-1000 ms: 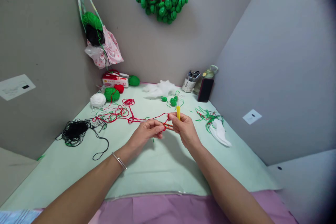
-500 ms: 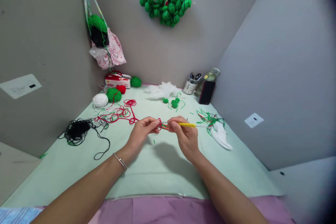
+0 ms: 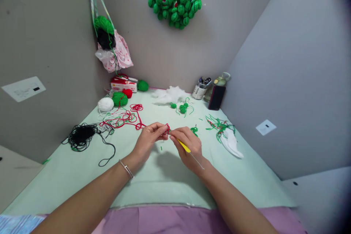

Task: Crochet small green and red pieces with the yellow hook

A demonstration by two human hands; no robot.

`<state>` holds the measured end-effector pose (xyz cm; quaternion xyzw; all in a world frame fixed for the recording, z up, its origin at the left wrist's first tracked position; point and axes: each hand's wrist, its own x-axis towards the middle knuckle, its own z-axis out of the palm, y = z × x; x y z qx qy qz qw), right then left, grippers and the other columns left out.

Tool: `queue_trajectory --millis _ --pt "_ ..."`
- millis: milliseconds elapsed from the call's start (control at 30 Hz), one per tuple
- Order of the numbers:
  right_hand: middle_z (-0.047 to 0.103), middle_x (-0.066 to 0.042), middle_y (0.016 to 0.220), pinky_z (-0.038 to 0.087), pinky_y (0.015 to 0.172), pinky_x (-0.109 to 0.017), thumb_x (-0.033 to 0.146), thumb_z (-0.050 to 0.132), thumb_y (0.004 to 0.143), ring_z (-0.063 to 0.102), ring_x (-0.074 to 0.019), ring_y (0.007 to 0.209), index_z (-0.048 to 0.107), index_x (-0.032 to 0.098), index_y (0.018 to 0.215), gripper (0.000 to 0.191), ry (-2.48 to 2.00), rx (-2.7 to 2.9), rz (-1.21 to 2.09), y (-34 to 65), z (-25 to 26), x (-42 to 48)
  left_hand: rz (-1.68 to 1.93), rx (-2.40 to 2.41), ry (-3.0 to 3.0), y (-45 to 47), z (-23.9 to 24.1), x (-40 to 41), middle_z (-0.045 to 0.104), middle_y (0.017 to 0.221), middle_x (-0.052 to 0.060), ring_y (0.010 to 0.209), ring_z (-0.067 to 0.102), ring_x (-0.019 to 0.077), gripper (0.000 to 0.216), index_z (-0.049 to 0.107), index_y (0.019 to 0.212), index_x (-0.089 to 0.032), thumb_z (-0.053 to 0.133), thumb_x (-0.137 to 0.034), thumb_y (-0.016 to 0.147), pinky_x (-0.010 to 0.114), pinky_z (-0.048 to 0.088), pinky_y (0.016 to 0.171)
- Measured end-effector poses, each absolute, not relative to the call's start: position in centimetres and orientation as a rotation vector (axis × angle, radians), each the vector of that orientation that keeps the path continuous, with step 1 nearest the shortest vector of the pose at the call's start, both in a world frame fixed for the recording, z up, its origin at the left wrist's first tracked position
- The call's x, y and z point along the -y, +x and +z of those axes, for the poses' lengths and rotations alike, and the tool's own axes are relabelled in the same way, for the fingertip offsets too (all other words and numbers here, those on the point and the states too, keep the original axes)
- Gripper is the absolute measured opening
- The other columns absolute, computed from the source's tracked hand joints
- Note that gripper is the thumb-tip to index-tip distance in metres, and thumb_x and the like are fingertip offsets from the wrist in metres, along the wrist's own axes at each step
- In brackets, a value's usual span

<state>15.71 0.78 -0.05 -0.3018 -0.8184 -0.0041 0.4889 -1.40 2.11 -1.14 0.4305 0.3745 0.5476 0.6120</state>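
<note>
My left hand (image 3: pixel 148 138) pinches a small loop of red yarn (image 3: pixel 167 128) between thumb and fingers. A red strand (image 3: pixel 139 120) leads back from it to a loose tangle on the table. My right hand (image 3: pixel 188 145) is closed around a crochet hook (image 3: pixel 183 146) with a yellow handle; a thin metal shaft sticks out behind, slanting toward my wrist. The hook's front end meets the red yarn by my left fingertips, mostly hidden by my fingers. Just beyond my right knuckles lies a bit of green yarn (image 3: pixel 194 130).
Black yarn (image 3: pixel 81 137) lies at the left, with white (image 3: pixel 105 104) and green (image 3: pixel 120 98) balls behind it. White stuffing (image 3: pixel 170 95) and small green balls (image 3: pixel 182 109) sit at the back. Rightward are green scraps (image 3: pixel 219 123), a white cloth (image 3: pixel 231 142), and a phone (image 3: pixel 216 97).
My right hand has turned and shifted slightly left and down. The yellow hook handle swung from nearly level to slanting down toward my wrist. My left hand has hardly moved.
</note>
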Motion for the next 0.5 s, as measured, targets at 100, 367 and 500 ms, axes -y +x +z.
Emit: queue_trajectory --millis 100,367,500 --pt "0.077 -0.01 0.091 0.056 0.07 -0.033 0.02 0.058 0.103 0.067 -0.0206 0.078 0.077 0.024 0.109 0.02 -0.741 2.008 -0.062 15.83 -0.2 -0.96 1.233 -0.84 1.004 -1.36 -0.94 -1.94 0.071 0.07 0.001 0.069 0.065 0.016 0.032 0.074 0.076 -0.017 0.086 -0.047 0.076 0.032 0.056 0.078" --pt "0.076 -0.01 0.095 0.057 0.075 -0.035 0.021 0.054 0.104 0.069 -0.0211 0.083 0.076 0.024 0.109 0.023 -0.766 1.933 0.134 15.67 -0.13 -0.92 1.157 -0.788 1.047 -1.43 -0.69 -1.93 0.069 0.072 0.001 0.068 0.064 0.0155 0.035 0.073 0.077 -0.018 0.085 -0.05 0.077 0.031 0.055 0.074" --pt "0.071 -0.006 0.083 0.054 0.068 -0.032 0.029 0.054 0.105 0.065 -0.0188 0.075 0.074 0.023 0.097 0.022 -0.83 1.842 0.327 15.72 0.48 -0.95 1.138 -0.79 1.073 -1.65 -0.61 -1.97 0.068 0.074 0.001 0.069 0.064 0.0157 0.035 0.073 0.079 -0.018 0.084 -0.051 0.079 0.031 0.055 0.075"
